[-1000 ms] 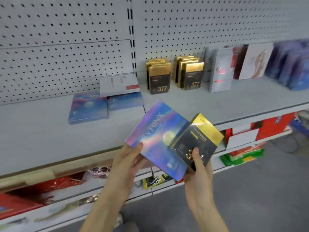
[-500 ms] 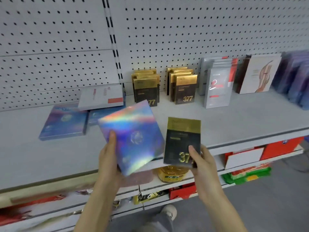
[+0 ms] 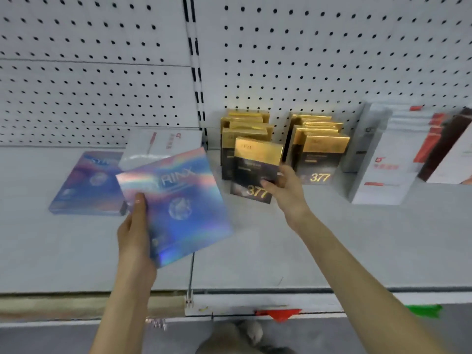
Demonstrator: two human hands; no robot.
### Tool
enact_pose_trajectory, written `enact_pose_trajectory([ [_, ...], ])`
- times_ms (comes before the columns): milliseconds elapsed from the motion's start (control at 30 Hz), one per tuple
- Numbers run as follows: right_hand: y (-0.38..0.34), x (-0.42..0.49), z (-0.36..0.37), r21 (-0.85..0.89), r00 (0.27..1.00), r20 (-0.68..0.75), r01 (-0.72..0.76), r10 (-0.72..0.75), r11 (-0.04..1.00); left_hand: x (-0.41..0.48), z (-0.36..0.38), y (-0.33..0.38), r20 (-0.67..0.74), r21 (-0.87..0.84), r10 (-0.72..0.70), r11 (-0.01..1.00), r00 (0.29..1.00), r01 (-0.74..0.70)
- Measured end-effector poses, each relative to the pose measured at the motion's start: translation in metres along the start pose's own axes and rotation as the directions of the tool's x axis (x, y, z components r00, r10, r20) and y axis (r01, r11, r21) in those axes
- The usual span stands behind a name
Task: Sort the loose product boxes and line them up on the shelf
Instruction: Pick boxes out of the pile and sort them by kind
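White pegboard [image 3: 306, 60] stands behind a pale grey shelf [image 3: 332, 238], and both my arms reach over the shelf's front edge. My left hand [image 3: 135, 238] holds a big flat holographic box [image 3: 178, 200] by its lower left corner, thumb on the front face and the other fingers hidden behind it. The box is tilted and raised above the shelf. My right hand [image 3: 286, 190] grips a black and gold box [image 3: 255, 162] by its right edge, upright, just in front of the left row of black and gold boxes [image 3: 245, 126]. I cannot tell if its bottom edge touches the shelf. Just beside stands the right row of the same boxes [image 3: 321, 152]. To the left, a second holographic box [image 3: 86, 185] lies flat on the shelf, with a white box [image 3: 163, 144] lying behind it. At the far right stand white boxes with red marks [image 3: 383, 162].
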State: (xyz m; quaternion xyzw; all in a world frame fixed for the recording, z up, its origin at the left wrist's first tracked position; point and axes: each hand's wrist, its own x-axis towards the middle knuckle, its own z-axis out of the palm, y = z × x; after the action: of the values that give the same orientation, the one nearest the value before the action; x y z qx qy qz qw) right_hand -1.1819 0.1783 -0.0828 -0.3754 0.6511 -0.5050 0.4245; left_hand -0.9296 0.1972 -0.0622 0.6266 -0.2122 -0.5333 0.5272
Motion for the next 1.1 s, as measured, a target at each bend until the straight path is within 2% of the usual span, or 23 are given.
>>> enact_pose_trajectory([
  [100, 0.008, 0.021, 0.005, -0.150, 0.990, -0.071, 0.112, -0.124, 0.982, 0.001, 0.002, -0.001, -0.024, -0.020, -0.002, 1.000, 1.000, 0.002],
  [200, 0.016, 0.027, 0.004, -0.237, 0.978, -0.115, 0.141, -0.172, 0.961, -0.004, 0.002, -0.005, -0.029, -0.021, 0.019, 1.000, 0.999, -0.020],
  [667, 0.015, 0.034, -0.001, -0.248, 0.988, -0.059, 0.127, -0.145, 0.961, -0.020, 0.027, -0.018, 0.051, 0.043, -0.024, 0.999, 0.998, 0.022],
  [767, 0.020, 0.033, -0.002, -0.187, 0.990, -0.100, 0.082, -0.102, 0.979, -0.020, 0.031, -0.020, 0.071, 0.061, -0.037, 0.998, 0.997, 0.033],
  [933, 0.023, 0.013, -0.020, 0.025, 0.981, -0.190, -0.035, 0.039, 0.999, -0.023, 0.044, -0.023, 0.167, 0.102, -0.054, 0.994, 0.984, 0.037],
  [1000, 0.018, -0.002, -0.032, 0.127, 0.990, -0.101, -0.085, 0.098, 0.988, -0.026, 0.057, -0.027, 0.242, 0.131, -0.060, 0.991, 0.968, 0.029],
  [1100, 0.011, -0.025, -0.056, 0.223, 0.980, 0.123, -0.182, 0.157, 0.958, -0.035, 0.087, -0.037, 0.378, 0.171, -0.066, 0.985, 0.924, 0.000],
])
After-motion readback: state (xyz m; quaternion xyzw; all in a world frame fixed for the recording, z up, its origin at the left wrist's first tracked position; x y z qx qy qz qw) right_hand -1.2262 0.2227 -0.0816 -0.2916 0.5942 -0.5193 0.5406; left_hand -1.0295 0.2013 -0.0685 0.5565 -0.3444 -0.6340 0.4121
